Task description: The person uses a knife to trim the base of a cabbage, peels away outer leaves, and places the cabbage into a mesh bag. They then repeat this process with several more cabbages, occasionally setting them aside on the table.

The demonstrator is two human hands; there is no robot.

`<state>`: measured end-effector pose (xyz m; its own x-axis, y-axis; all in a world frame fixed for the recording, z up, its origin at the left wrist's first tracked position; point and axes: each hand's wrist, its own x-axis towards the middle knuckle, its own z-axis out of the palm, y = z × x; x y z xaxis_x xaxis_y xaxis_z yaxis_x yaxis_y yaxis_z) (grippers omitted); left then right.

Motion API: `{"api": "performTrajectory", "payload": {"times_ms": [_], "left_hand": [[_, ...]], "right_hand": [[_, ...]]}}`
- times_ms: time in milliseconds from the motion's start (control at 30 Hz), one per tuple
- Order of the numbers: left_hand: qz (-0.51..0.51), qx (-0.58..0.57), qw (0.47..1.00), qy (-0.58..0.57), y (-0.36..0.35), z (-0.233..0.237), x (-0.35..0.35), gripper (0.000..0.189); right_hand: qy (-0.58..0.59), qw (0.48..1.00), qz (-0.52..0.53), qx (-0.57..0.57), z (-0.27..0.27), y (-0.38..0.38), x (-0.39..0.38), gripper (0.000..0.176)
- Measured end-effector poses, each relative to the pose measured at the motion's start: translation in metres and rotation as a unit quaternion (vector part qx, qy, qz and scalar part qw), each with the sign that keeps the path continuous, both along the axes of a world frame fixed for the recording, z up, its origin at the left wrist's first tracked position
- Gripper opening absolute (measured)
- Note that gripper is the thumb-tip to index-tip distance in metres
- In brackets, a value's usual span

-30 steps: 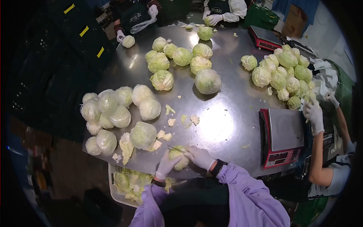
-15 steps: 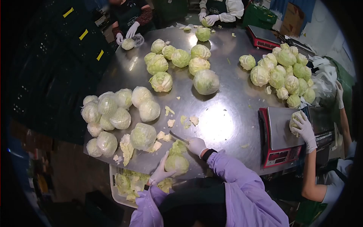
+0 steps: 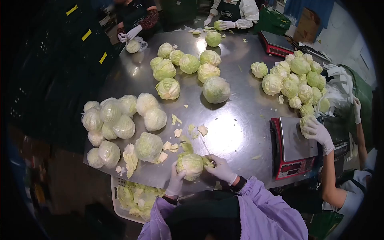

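A green cabbage [image 3: 190,166] is held at the table's near edge, with a loose outer leaf standing up at its top. My left hand [image 3: 175,181], in a white glove, grips its left side. On the right side my right hand [image 3: 220,169], also gloved, is closed round a knife [image 3: 206,146] whose thin blade points up and away, and its fingers touch a leaf at the cabbage. Leaf scraps [image 3: 171,147] lie just left of and beyond the cabbage, beside a larger cabbage [image 3: 148,147].
Wrapped cabbages [image 3: 110,112] are heaped on the left of the metal table [image 3: 240,160]. A basket of leaves [image 3: 116,200] stands below its edge. Right are piled cabbages [image 3: 298,66], a red scale [image 3: 298,140] and a co-worker's gloved hand [image 3: 320,134]. Two people work across the table.
The held cabbage has been raised and turned. My right hand has moved down and right to its side, and the knife now points away. The co-worker's cabbage has shifted left off the scale's middle.
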<state>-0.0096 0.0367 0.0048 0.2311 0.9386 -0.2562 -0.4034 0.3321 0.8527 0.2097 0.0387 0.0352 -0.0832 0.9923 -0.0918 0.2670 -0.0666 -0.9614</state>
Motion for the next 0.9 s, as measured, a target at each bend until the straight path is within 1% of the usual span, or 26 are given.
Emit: {"api": "performTrajectory", "payload": {"times_ms": [33,67,100,133,167,200,233,267,300,333,367,400,433,467,500,533,567,600,633,667,700,733,767,800,867,900], "left_hand": [[-0.013,0.007,0.999,-0.033,0.006,0.003,-0.001,0.069],[-0.017,0.010,0.999,-0.030,0.011,0.007,-0.002,0.069],[-0.034,-0.038,0.992,-0.117,0.016,0.015,-0.002,0.068],[-0.050,-0.086,0.974,-0.203,0.019,0.024,-0.002,0.068],[-0.029,-0.103,0.973,-0.207,0.022,0.030,0.003,0.071],[-0.029,-0.099,0.974,-0.203,0.021,0.018,0.002,0.071],[-0.022,0.030,0.999,-0.015,0.019,-0.005,-0.003,0.068],[-0.014,0.156,0.972,0.174,0.018,-0.017,-0.005,0.064],[-0.021,0.021,0.999,-0.022,0.018,0.000,0.003,0.071],[-0.019,0.023,0.999,-0.022,0.021,0.008,0.007,0.071],[-0.040,-0.063,0.963,-0.261,0.025,0.014,0.011,0.071],[-0.059,-0.144,0.862,-0.483,0.026,0.016,0.013,0.072],[-0.014,-0.213,0.833,-0.510,0.026,0.008,0.012,0.073],[-0.014,-0.210,0.833,-0.511,0.029,0.001,0.010,0.073],[-0.061,-0.158,0.842,-0.512,0.033,0.001,0.008,0.075],[-0.108,-0.106,0.847,-0.509,0.037,0.004,0.005,0.077],[-0.110,-0.105,0.847,-0.509,0.041,0.009,-0.001,0.077],[-0.074,-0.053,0.921,-0.378,0.047,0.020,-0.008,0.080],[-0.034,0.003,0.971,-0.238,0.052,0.036,-0.008,0.084],[-0.032,0.005,0.970,-0.239,0.057,0.053,-0.005,0.084],[-0.013,0.099,0.982,-0.160,0.061,0.080,0.000,0.090],[0.008,0.187,0.979,-0.077,0.059,0.092,0.002,0.095],[0.043,0.153,0.975,-0.153,0.059,0.082,0.001,0.102],[0.047,0.157,0.975,-0.153,0.052,0.074,0.002,0.102],[-0.049,-0.017,0.979,-0.196,0.025,0.054,0.012,0.100],[-0.071,-0.027,0.975,-0.211,0.017,0.050,0.022,0.099]], "right_hand": [[0.059,0.995,-0.013,-0.084,0.013,0.002,0.007,0.038],[0.119,0.979,-0.025,-0.166,0.028,0.005,0.012,0.035],[0.198,0.962,-0.039,-0.184,0.047,0.007,0.015,0.032],[0.202,0.962,-0.039,-0.181,0.060,0.007,0.019,0.032],[0.221,0.951,-0.047,-0.212,0.072,0.007,0.025,0.031],[0.239,0.939,-0.054,-0.243,0.076,0.008,0.029,0.030],[0.228,0.949,-0.063,-0.209,0.075,0.009,0.031,0.030],[0.229,0.949,-0.061,-0.207,0.074,0.010,0.035,0.030],[0.210,0.948,-0.065,-0.228,0.071,0.011,0.041,0.030],[0.190,0.947,-0.069,-0.250,0.067,0.013,0.046,0.029],[0.102,0.983,-0.076,-0.134,0.047,0.016,0.042,0.033],[0.101,0.983,-0.074,-0.132,0.031,0.014,0.042,0.033],[-0.004,0.993,-0.110,0.045,0.028,0.014,0.038,0.036],[-0.108,0.959,-0.141,0.222,0.026,0.014,0.034,0.039],[-0.048,0.990,-0.096,0.093,0.034,0.011,0.031,0.042],[-0.002,0.998,-0.051,-0.031,0.050,0.010,0.025,0.040],[0.134,0.981,-0.010,-0.141,0.054,0.009,0.021,0.041],[0.265,0.932,0.033,-0.246,0.057,0.010,0.016,0.042],[0.316,0.924,0.064,-0.206,0.057,0.009,0.008,0.049],[0.314,0.924,0.067,-0.206,0.056,0.010,0.003,0.049],[0.407,0.887,0.070,-0.205,0.055,0.010,-0.002,0.054],[0.497,0.840,0.072,-0.206,0.051,0.006,-0.006,0.058],[0.495,0.843,0.086,-0.191,0.024,0.007,-0.007,0.056],[0.494,0.844,0.091,-0.190,0.024,0.011,-0.006,0.056],[0.368,0.913,0.053,-0.169,0.022,0.015,-0.006,0.056],[0.381,0.902,0.049,-0.199,0.019,0.016,-0.003,0.057]]}}
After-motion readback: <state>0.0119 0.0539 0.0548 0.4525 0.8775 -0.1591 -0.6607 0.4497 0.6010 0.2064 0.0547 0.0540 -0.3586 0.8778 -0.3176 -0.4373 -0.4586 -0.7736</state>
